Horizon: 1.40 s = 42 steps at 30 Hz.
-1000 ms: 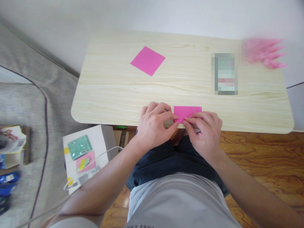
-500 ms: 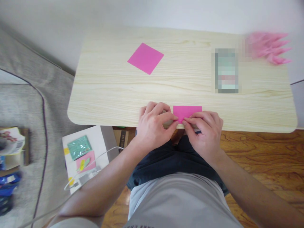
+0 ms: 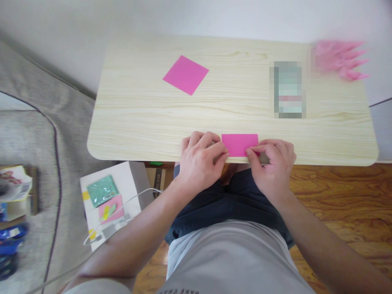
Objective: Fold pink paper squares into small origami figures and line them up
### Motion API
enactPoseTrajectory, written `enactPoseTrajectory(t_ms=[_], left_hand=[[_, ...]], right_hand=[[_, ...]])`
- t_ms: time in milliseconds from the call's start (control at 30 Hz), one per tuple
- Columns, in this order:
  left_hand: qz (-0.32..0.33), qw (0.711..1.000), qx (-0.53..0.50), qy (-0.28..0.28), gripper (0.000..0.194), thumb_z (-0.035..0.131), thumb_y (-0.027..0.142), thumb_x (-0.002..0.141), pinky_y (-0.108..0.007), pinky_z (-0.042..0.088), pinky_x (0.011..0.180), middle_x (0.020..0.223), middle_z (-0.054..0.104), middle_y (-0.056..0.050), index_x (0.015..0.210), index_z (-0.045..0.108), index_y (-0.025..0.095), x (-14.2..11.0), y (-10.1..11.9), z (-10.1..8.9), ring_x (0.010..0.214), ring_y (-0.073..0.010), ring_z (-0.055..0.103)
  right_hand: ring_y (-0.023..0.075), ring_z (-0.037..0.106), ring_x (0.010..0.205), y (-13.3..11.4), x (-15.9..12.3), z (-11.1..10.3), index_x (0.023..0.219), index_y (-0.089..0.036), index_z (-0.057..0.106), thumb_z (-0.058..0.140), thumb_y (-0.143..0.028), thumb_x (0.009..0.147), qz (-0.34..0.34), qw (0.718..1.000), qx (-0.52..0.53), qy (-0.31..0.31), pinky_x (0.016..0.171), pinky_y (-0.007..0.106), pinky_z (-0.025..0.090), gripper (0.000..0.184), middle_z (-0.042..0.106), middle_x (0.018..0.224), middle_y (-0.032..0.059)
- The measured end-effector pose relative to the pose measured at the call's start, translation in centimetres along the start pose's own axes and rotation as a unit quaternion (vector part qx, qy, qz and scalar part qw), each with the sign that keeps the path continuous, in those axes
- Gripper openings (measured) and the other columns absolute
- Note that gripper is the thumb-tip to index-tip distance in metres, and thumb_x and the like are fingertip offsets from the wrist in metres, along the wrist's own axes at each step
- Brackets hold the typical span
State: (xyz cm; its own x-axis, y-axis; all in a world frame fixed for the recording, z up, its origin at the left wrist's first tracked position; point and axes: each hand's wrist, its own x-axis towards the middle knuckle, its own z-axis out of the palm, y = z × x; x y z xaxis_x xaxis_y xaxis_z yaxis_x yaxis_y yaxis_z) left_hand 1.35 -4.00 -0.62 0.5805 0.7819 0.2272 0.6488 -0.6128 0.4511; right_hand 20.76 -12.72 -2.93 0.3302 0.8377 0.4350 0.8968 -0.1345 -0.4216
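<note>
pale wall (image 3: 196, 18) behind a light wood-grain table (image 3: 147, 118) with rounded corners, glossy brown wood floor (image 3: 352, 196) to the right, rumpled grey fabric (image 3: 73, 134) at left, white box (image 3: 125, 179) below the table edge, soft daylight-like brightness

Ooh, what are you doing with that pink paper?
A person is at the table, with the left hand and the right hand pinching the lower corners of a pink paper rectangle at its near edge. Another pink sheet lies flat farther back, with no hand on it. Some pointy pink shapes are at the far right, too blurry to name.
</note>
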Motion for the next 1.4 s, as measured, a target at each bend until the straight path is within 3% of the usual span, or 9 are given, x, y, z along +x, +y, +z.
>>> enactPoseTrajectory(t_ms=[167, 367, 533, 633, 867, 1033, 1233, 1400], left_hand=[[0.002, 1.000, -0.003, 0.008, 0.012, 0.065, 0.035, 0.098, -0.046, 0.039, 0.096, 0.117, 0.072, -0.001, 0.096, 0.075, 0.029, -0.1, 0.0, 0.1, 0.112, -0.0262, 0.056], [0.009, 1.000, -0.006, 0.003, 0.014, 0.062, 0.033, 0.101, -0.046, 0.040, 0.096, 0.120, 0.072, 0.000, 0.100, 0.075, 0.030, -0.3, -0.2, -0.1, 0.114, -0.0256, 0.056], [0.021, 1.000, -0.005, -0.003, 0.012, 0.064, 0.028, 0.097, -0.045, 0.041, 0.097, 0.120, 0.071, -0.002, 0.105, 0.073, 0.028, -0.5, 0.3, -0.5, 0.114, -0.0259, 0.057], [0.035, 0.999, -0.002, 0.004, 0.016, 0.068, 0.028, 0.093, -0.046, 0.041, 0.100, 0.120, 0.071, -0.004, 0.108, 0.071, 0.025, -0.7, 0.9, -0.5, 0.115, -0.0266, 0.057], [0.047, 0.999, -0.012, 0.001, 0.011, 0.066, 0.020, 0.091, -0.045, 0.042, 0.101, 0.120, 0.073, -0.002, 0.100, 0.070, 0.025, -0.8, 1.5, -0.3, 0.115, -0.0255, 0.059], [0.041, 0.998, -0.041, -0.006, 0.007, 0.067, 0.024, 0.093, -0.043, 0.041, 0.104, 0.121, 0.074, 0.001, 0.097, 0.072, 0.026, -0.8, 1.3, -0.7, 0.117, -0.0233, 0.060], [0.019, 0.999, -0.051, 0.001, 0.006, 0.068, 0.024, 0.093, -0.043, 0.041, 0.106, 0.119, 0.075, 0.001, 0.096, 0.071, 0.027, -0.8, 1.3, -0.4, 0.117, -0.0235, 0.060], [0.010, 0.999, -0.037, -0.005, 0.024, 0.070, 0.021, 0.088, -0.044, 0.042, 0.106, 0.116, 0.075, 0.000, 0.111, 0.069, 0.026, -0.8, 1.5, -0.4, 0.118, -0.0248, 0.060]], right_hand=[[0.0288, 0.060, 0.105, 1.9, -0.1, -0.6, 0.089, -0.024, 0.072, 0.070, -0.043, 0.094, 0.019, 1.000, 0.009, 0.012, 0.094, 0.045, 0.041, 0.020, 0.073, 0.103, 0.0072], [0.0290, 0.059, 0.109, 2.5, -0.3, -1.0, 0.095, -0.027, 0.076, 0.070, -0.039, 0.095, 0.019, 1.000, 0.003, 0.016, 0.096, 0.047, 0.041, 0.014, 0.072, 0.105, 0.0060], [0.0298, 0.058, 0.114, 1.6, -0.3, -1.6, 0.107, -0.029, 0.077, 0.066, -0.036, 0.098, -0.027, 1.000, -0.005, -0.006, 0.100, 0.049, 0.041, 0.015, 0.072, 0.112, 0.0059], [0.0318, 0.056, 0.120, 0.6, -0.2, -2.0, 0.117, -0.028, 0.074, 0.075, -0.038, 0.092, -0.065, 0.997, 0.005, -0.044, 0.102, 0.051, 0.040, 0.027, 0.071, 0.123, 0.0071], [0.0270, 0.063, 0.111, -0.3, 0.5, -2.3, 0.098, -0.026, 0.070, 0.073, -0.024, 0.092, -0.135, 0.983, 0.048, -0.112, 0.099, 0.048, 0.042, 0.006, 0.075, 0.109, 0.0029], [0.0269, 0.063, 0.121, 0.2, -0.6, -2.2, 0.102, -0.026, 0.070, 0.069, -0.023, 0.095, -0.159, 0.981, 0.074, -0.087, 0.105, 0.048, 0.041, 0.007, 0.075, 0.120, 0.0038], [0.0267, 0.064, 0.125, 0.5, -1.5, -1.9, 0.107, -0.027, 0.069, 0.066, -0.024, 0.098, -0.138, 0.981, 0.116, -0.070, 0.109, 0.049, 0.042, 0.010, 0.075, 0.124, 0.0048], [0.0272, 0.065, 0.122, 0.7, -1.1, -1.8, 0.107, -0.026, 0.069, 0.067, -0.021, 0.096, -0.133, 0.983, 0.113, -0.063, 0.107, 0.048, 0.043, 0.013, 0.076, 0.121, 0.0047]])
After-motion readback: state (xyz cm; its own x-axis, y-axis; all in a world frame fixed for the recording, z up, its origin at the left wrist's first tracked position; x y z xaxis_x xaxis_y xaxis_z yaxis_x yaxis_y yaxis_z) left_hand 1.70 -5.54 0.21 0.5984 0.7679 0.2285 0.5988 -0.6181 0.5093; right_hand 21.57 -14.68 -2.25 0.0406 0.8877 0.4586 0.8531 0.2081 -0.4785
